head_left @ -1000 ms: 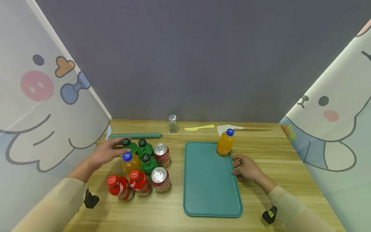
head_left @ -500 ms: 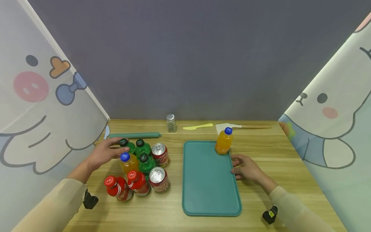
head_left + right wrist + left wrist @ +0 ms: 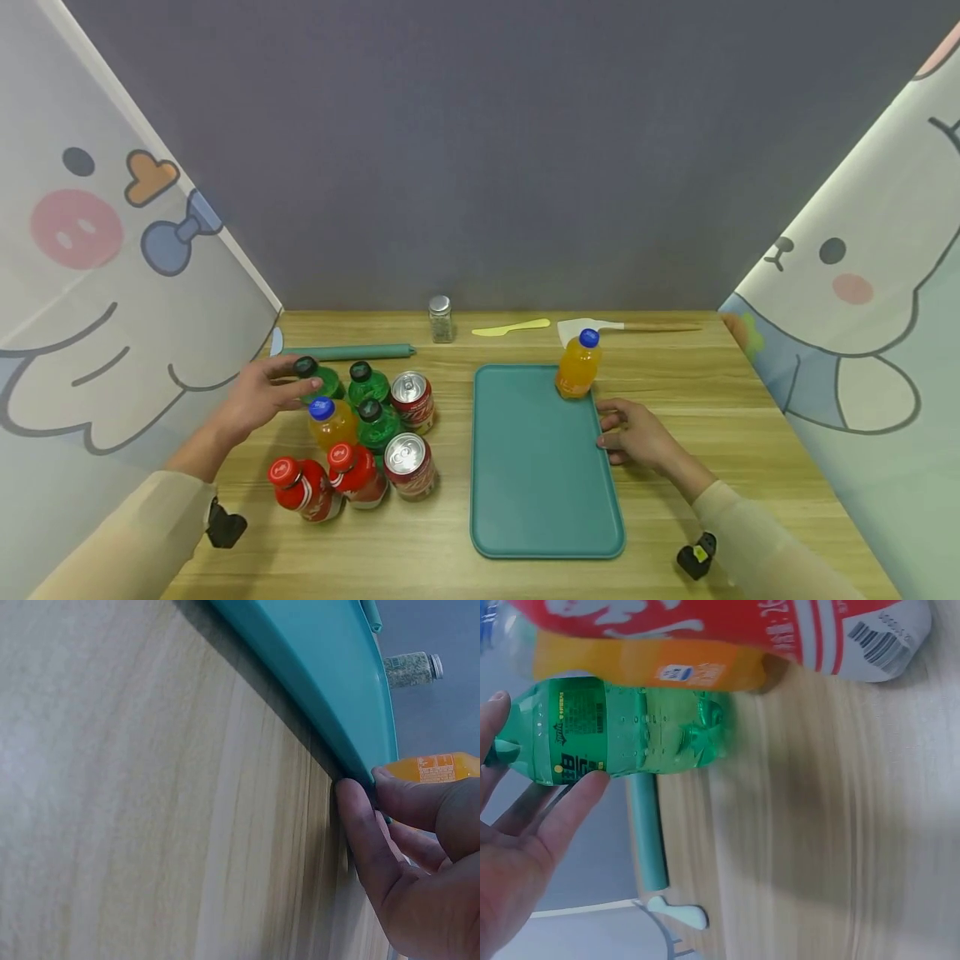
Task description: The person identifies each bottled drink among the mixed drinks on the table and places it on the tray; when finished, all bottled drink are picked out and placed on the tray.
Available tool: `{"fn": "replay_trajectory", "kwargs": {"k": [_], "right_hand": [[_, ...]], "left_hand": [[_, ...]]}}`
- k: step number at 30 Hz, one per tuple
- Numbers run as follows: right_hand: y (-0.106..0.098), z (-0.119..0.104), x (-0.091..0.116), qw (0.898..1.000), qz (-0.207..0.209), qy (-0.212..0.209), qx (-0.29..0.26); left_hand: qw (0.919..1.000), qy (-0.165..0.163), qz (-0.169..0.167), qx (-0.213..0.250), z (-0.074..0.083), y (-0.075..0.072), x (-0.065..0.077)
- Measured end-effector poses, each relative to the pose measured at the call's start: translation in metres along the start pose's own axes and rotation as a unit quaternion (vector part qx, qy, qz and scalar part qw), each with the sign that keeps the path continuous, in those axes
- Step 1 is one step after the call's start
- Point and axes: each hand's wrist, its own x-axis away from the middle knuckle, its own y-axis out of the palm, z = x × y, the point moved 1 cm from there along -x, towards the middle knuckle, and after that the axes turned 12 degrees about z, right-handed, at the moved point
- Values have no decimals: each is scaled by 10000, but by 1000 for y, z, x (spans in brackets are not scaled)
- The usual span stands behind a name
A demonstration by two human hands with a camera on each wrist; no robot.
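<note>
Head, cans point(image 3: 412, 402) beside green bottles point(image 3: 328, 382), jar point(image 3: 441, 323) behind

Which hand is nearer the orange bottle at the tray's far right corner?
Right: the right hand pinches the tray at its right edge, just this side of the orange bottle; the left hand is far left of it, around a green bottle.

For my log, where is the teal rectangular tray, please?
In the head view, the teal tray lies right of centre, with the right hand at its right edge.
</note>
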Motion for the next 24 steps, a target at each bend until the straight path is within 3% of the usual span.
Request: {"fn": "replay_trajectory", "kwargs": {"k": [8, 24], "right_hand": [[0, 2, -3, 10000, 27, 53, -41], [3, -5, 3, 9993, 265, 271, 37]], "left_hand": [[9981, -74, 335, -507, 19, -15, 6], [9945, 229, 955, -358, 70, -33, 19]]}}
